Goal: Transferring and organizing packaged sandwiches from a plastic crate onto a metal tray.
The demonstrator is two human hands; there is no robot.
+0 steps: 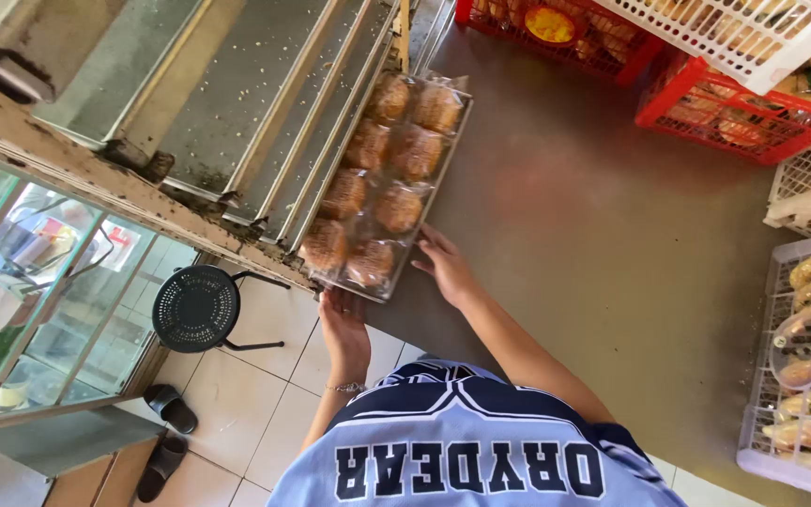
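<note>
A metal tray (445, 167) holds several round brown buns wrapped in clear plastic (396, 208). It lies on a grey steel table (593, 244), against a stack of other metal trays (265, 103). My left hand (344, 330) grips the tray's near corner from below the table edge. My right hand (445, 266) rests flat on the table, its fingers touching the tray's near right edge.
Red plastic baskets (734, 113) and white baskets (800, 376) with packed bread stand at the table's far and right sides. A black stool (197, 308) and a pair of dark sandals (166, 432) are on the tiled floor at left, beside a glass cabinet (39, 282).
</note>
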